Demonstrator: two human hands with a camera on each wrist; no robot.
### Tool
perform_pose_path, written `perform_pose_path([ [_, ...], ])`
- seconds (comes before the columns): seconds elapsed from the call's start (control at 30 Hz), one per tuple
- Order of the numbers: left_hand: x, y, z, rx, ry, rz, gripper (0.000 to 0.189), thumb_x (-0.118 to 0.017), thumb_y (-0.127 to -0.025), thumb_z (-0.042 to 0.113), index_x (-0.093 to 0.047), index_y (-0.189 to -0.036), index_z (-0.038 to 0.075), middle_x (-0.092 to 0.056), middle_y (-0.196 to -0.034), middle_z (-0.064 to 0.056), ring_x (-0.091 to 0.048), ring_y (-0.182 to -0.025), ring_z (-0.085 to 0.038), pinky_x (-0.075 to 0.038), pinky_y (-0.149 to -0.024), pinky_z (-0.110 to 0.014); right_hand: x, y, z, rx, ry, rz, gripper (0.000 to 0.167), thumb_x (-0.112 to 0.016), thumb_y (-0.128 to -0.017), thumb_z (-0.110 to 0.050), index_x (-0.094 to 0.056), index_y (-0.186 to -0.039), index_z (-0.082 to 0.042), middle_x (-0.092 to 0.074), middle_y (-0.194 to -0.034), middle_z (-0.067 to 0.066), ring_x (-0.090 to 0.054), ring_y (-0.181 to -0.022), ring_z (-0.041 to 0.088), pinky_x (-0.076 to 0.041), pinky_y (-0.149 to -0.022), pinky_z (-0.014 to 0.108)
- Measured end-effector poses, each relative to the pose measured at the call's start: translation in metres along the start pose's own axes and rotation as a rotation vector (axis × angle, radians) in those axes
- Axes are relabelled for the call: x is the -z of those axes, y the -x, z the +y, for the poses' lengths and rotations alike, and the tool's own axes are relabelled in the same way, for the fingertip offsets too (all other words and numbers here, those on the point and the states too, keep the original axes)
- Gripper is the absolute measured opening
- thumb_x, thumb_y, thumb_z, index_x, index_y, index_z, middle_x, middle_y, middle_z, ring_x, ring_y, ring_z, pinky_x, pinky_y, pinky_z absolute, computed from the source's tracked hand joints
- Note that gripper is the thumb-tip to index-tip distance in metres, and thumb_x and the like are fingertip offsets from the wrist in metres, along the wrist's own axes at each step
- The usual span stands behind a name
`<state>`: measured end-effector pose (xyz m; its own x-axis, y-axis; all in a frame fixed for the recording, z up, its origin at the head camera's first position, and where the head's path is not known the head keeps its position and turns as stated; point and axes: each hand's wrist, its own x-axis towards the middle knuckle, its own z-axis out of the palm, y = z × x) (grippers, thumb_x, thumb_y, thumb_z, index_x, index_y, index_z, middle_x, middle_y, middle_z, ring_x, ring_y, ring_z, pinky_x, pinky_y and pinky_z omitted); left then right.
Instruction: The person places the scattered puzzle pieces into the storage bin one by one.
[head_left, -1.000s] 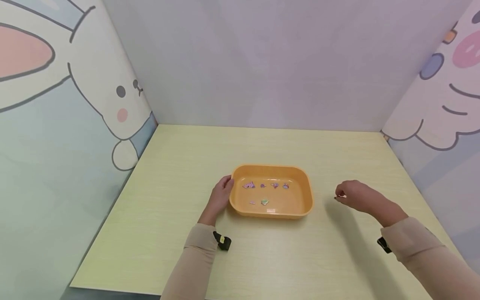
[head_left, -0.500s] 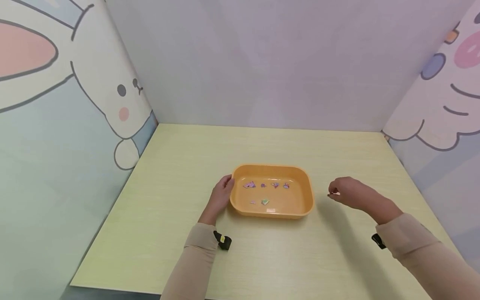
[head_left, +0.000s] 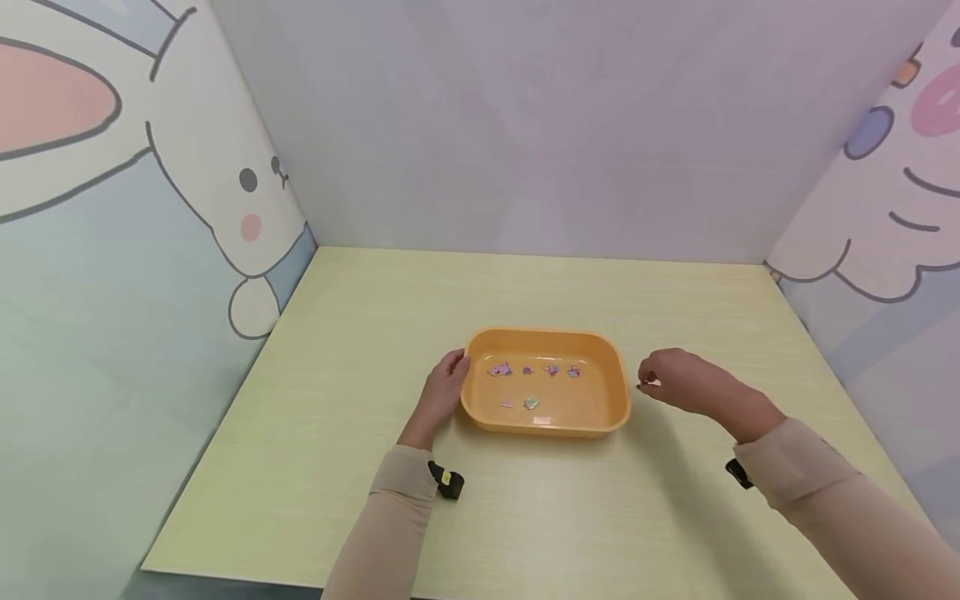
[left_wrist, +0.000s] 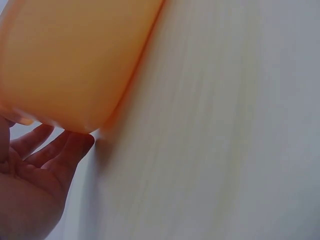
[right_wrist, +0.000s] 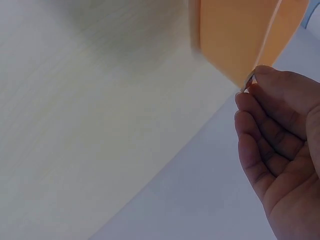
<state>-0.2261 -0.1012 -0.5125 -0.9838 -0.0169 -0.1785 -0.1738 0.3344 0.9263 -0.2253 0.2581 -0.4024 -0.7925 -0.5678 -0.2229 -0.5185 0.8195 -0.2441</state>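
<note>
An orange tray (head_left: 592,407) sits on the pale table in the head view. At its left end my left hand (head_left: 441,390) holds it, thumb over the rim and fingertips against the outer wall (left_wrist: 70,65). Just off the tray's right end is my right hand (head_left: 686,383), raised above the table. Between thumb and fingers it pinches a small thin flat piece (right_wrist: 248,81), seen nearly edge-on, so its print is hidden. Inside the tray lie several small flat cutouts, among them a purple one (head_left: 500,369) in the upper row and a green-and-white one (head_left: 531,403) lower down.
The light wood-look table (head_left: 360,333) meets a plain wall (head_left: 525,150) at the back. Cartoon-printed side panels (head_left: 187,250) flank it. A black wrist device (head_left: 447,482) shows at the left cuff.
My right hand has moved left, close to the tray's right rim, still pinching the small piece. My left hand stays on the tray, which keeps its place.
</note>
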Motion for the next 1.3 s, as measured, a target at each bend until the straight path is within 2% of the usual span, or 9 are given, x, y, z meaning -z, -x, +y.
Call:
perform_pose_path([
  [0.27,0.000,-0.001,0.000,-0.004,0.004,-0.003,0.049,-0.042,-0.105,0.040,-0.048,-0.142,0.009,-0.054,-0.136,-0.010,-0.051,-0.122,-0.026,-0.042,-0.101,-0.043,0.001,-0.012,-0.016,0.026,0.010,-0.006,0.004,-0.071,-0.088,-0.006,-0.070,-0.084,-0.005,-0.063,-0.080,-0.003,-0.054,-0.070,0.013,-0.051,-0.063,0.032],
  [0.67,0.000,-0.002,-0.001,-0.010,0.004,0.000,0.047,-0.043,-0.105,0.038,-0.050,-0.141,0.009,-0.054,-0.136,-0.011,-0.051,-0.122,-0.026,-0.041,-0.102,-0.043,-0.004,-0.028,-0.028,0.032,-0.008,-0.039,0.007,-0.069,-0.088,-0.006,-0.068,-0.081,-0.007,-0.057,-0.075,-0.003,-0.050,-0.066,0.013,-0.048,-0.061,0.030],
  [0.97,0.000,0.000,0.001,-0.010,-0.008,-0.002,0.047,-0.042,-0.105,0.038,-0.049,-0.141,0.008,-0.053,-0.137,-0.012,-0.050,-0.124,-0.028,-0.040,-0.103,-0.044,-0.006,-0.042,-0.043,0.048,0.039,-0.078,0.008,-0.071,-0.089,-0.010,-0.067,-0.082,-0.007,-0.056,-0.074,-0.003,-0.049,-0.065,0.014,-0.049,-0.061,0.029],
  [1.2,0.001,0.001,0.001,-0.034,-0.021,-0.002,0.049,-0.041,-0.105,0.040,-0.049,-0.141,0.007,-0.054,-0.136,-0.013,-0.050,-0.123,-0.029,-0.041,-0.102,-0.045,-0.013,-0.054,-0.050,0.131,0.064,-0.087,0.014,-0.071,-0.089,-0.010,-0.064,-0.076,-0.008,-0.053,-0.071,-0.004,-0.046,-0.063,0.013,-0.045,-0.059,0.027],
  [1.3,0.001,0.002,0.000,-0.023,-0.009,-0.008,0.049,-0.041,-0.105,0.040,-0.049,-0.141,0.008,-0.054,-0.136,-0.012,-0.050,-0.124,-0.028,-0.041,-0.102,-0.044,-0.015,-0.060,-0.054,0.147,0.065,-0.112,0.015,-0.071,-0.089,-0.010,-0.065,-0.076,-0.009,-0.053,-0.071,-0.005,-0.046,-0.063,0.012,-0.045,-0.060,0.027],
])
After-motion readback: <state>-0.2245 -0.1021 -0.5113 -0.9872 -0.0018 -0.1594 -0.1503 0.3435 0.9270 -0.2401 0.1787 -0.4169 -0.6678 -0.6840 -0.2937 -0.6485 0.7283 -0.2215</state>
